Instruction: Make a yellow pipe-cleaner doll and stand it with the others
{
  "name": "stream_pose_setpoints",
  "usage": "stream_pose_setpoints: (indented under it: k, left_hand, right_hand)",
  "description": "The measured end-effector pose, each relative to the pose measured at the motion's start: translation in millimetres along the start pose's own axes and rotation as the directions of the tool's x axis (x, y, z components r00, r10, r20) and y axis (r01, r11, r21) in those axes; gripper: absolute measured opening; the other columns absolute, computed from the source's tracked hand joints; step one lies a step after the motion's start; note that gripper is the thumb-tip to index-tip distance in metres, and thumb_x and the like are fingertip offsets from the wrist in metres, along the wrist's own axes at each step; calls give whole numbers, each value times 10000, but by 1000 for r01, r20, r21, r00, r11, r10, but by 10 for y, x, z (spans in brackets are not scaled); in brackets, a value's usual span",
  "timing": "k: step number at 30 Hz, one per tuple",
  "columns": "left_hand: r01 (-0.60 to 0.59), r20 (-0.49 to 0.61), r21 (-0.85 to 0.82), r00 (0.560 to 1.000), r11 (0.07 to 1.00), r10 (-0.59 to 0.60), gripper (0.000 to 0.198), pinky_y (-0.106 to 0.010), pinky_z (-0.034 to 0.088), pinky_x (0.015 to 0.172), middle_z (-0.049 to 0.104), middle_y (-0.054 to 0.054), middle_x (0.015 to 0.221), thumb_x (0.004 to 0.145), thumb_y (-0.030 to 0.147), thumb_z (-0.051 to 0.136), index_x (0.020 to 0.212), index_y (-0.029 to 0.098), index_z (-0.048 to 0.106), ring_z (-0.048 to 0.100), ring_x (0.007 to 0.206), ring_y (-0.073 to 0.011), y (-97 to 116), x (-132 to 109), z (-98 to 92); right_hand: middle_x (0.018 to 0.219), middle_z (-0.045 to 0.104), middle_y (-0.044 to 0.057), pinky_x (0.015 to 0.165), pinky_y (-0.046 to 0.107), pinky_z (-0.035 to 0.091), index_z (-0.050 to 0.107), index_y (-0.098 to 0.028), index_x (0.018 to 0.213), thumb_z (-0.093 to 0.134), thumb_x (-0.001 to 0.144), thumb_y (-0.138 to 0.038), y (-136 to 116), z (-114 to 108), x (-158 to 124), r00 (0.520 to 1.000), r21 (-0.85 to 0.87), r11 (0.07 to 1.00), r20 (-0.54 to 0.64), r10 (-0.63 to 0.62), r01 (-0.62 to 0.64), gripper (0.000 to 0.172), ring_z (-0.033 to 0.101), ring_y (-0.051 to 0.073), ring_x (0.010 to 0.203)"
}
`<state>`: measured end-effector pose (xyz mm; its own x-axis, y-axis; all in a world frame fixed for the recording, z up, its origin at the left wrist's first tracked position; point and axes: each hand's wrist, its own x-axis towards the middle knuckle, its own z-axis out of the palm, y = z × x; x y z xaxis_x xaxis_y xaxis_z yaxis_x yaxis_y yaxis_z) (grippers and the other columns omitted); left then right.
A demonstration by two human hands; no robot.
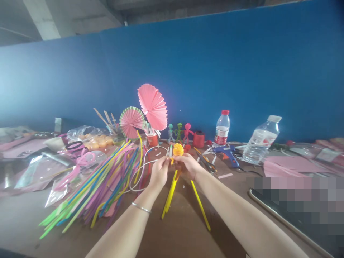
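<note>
Both hands meet over the middle of the table around a yellow-orange figure point(178, 149) with a coiled round head. My left hand point(160, 172) has its fingers pinched at the figure's left side, on a short orange piece. My right hand point(189, 165) grips the figure just under its head from the right. Yellow pipe cleaners point(171, 195) extend down below the hands toward the tabletop. A separate yellow strip point(200, 205) lies to their right. The fingers partly hide the figure's body.
Many coloured pipe cleaners point(88, 193) lie in a pile at left, beside a white cable point(131, 179). Behind stand small figures point(179, 132), a red thread spool point(199, 139), bottles point(222, 129) and a blue glue gun point(227, 153). A dark device point(282, 218) lies at right.
</note>
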<state>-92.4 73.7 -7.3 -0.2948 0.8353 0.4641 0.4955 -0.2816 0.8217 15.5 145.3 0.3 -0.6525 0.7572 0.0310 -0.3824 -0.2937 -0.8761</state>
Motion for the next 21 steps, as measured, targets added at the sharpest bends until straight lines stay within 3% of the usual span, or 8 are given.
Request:
stream_pose_setpoints:
  k: [6, 9, 12, 15, 17, 19, 21]
  left_hand:
    - [46, 30, 207, 998, 977, -53, 226, -240, 282, 524, 567, -27, 588, 794, 227, 416, 623, 175, 556, 501, 548, -160, -45, -34, 61]
    - [93, 76, 216, 991, 972, -111, 285, -242, 266, 496, 541, -25, 541, 807, 267, 391, 571, 175, 524, 493, 515, -160, -34, -37, 79]
    - [87, 157, 157, 981, 984, -112, 270, -242, 294, 514, 564, -22, 589, 822, 273, 360, 662, 178, 556, 517, 551, -168, 14, -52, 98]
    - [17, 206, 219, 977, 976, -63, 223, -246, 307, 548, 587, -30, 649, 815, 236, 369, 724, 190, 568, 537, 606, -178, 45, -78, 101]
    - [-26, 160, 337, 987, 941, -31, 203, -253, 298, 558, 580, -40, 645, 804, 241, 400, 693, 191, 562, 529, 613, -186, 45, -86, 82]
    - [-73, 93, 420, 995, 905, 37, 184, -259, 293, 577, 559, -42, 630, 788, 242, 435, 654, 192, 552, 509, 605, -184, 41, -78, 44]
    - [-121, 39, 419, 993, 900, 115, 171, -258, 297, 609, 535, -34, 625, 777, 234, 456, 634, 195, 542, 491, 607, -175, 42, -53, -5]
  right_hand:
    - [455, 461, -40, 451, 220, 333, 548, -141, 530, 693, 544, -301, 173, 54, 34, 972, -7, 987, -171, -162, 163, 216, 403, 68, 418]
    - [438, 470, -32, 423, 226, 316, 552, -143, 528, 693, 531, -363, 167, 74, 23, 942, -187, 967, -254, -218, 173, 262, 396, 78, 405]
    - [487, 527, -4, 437, 234, 330, 582, -137, 558, 667, 548, -391, 116, 82, -2, 907, -371, 908, -288, -309, 192, 268, 426, 98, 436]
    - [545, 561, 14, 466, 238, 342, 611, -129, 603, 629, 590, -365, 75, 47, -17, 864, -556, 807, -290, -412, 198, 237, 459, 118, 490]
    - [533, 545, 7, 475, 235, 335, 611, -129, 596, 614, 605, -334, 63, -10, -13, 844, -686, 699, -241, -480, 202, 206, 455, 121, 506]
    - [524, 525, -7, 480, 230, 327, 610, -130, 601, 610, 605, -305, 58, -78, 1, 857, -760, 612, -151, -493, 218, 176, 444, 115, 511]
    - [519, 508, -19, 479, 224, 318, 608, -129, 609, 613, 598, -286, 56, -134, 17, 894, -771, 599, -91, -438, 215, 157, 433, 107, 505]
